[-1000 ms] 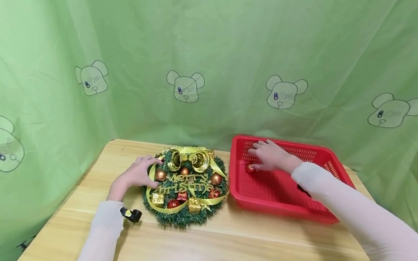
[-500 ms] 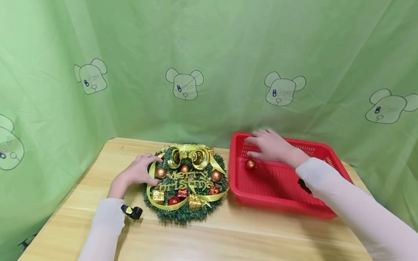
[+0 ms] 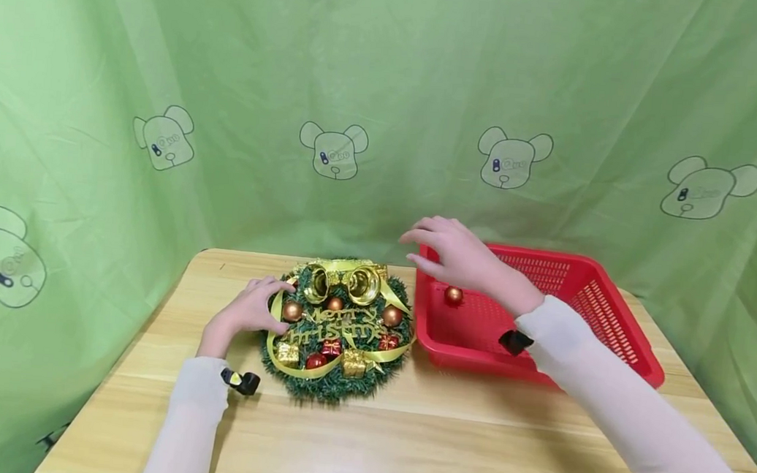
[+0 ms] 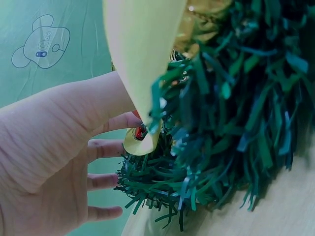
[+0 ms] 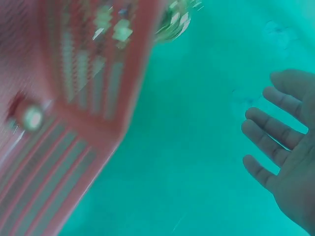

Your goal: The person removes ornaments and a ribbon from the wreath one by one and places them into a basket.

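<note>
The wreath (image 3: pixel 339 330) lies flat on the table (image 3: pixel 350 447), left of the red basket (image 3: pixel 475 358) and just beside it. The left hand (image 3: pixel 248 311) is at the wreath's left edge, fingers fairly straight against the garland and thumb near the yellow ribbon (image 4: pixel 142 44); how firmly they press, I cannot tell. A thumb caught under that loop could tug the ribbon loose or drag the whole wreath askew. The right hand (image 3: pixel 459 257), holding nothing, hangs above the basket's far left corner with its fingers extended. A low sweep left could knock the gold bells (image 3: pixel 363 287) standing proud at the wreath's far side. The copper-coloured ball (image 3: pixel 453 295) sits in the basket's left part; being round, it would probably roll if the black wrist camera (image 3: pixel 516 341) or sleeve snagged the rim and jolted the basket.
</note>
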The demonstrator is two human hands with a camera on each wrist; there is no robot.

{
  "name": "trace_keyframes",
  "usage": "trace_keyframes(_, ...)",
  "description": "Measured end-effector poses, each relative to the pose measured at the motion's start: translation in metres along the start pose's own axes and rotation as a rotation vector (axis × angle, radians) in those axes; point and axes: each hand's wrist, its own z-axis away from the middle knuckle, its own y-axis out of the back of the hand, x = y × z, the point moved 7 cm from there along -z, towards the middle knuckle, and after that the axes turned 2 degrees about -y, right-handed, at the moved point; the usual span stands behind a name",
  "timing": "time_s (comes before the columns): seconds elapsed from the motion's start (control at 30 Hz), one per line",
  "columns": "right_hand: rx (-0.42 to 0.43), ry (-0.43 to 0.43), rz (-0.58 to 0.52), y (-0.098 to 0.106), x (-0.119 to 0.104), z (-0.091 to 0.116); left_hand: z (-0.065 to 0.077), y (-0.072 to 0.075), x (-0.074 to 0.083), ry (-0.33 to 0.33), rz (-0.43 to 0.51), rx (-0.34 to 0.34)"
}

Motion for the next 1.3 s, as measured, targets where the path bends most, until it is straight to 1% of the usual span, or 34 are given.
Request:
trace_keyframes(0.13,0.016,0.064,-0.057,-0.004,-0.034,-0.001,0.000,0.000,0.000,-0.006,-0.018,0.002)
trace_keyframes(0.3,0.013,0.148,-0.102,-0.019,-0.073,0.000,-0.001,0.000,-0.001,-0.009,-0.027,0.002)
trace_keyframes(0.4,-0.006,0.193,-0.107,-0.031,-0.092,-0.002,0.000,0.000,-0.001,-0.010,-0.021,0.002)
trace_keyframes(0.5,-0.034,0.225,-0.101,-0.043,-0.106,-0.005,0.000,0.000,0.001,-0.010,-0.007,0.002)
trace_keyframes(0.63,-0.080,0.249,-0.090,-0.058,-0.118,-0.009,-0.001,0.000,0.000,-0.010,0.005,0.004)
trace_keyframes(0.87,-0.193,0.241,-0.074,-0.082,-0.131,-0.015,-0.001,0.001,-0.001,-0.001,-0.001,0.000)
trace_keyframes(0.97,-0.229,0.250,-0.057,-0.092,-0.136,-0.016,0.000,0.003,0.000,-0.009,-0.001,0.000)
trace_keyframes(1.17,-0.267,0.270,-0.026,-0.108,-0.144,-0.017,-0.001,0.002,0.000,-0.005,0.000,-0.002)
trace_keyframes(1.3,-0.292,0.271,-0.031,-0.118,-0.146,-0.017,-0.001,0.001,-0.003,-0.004,-0.001,-0.003)
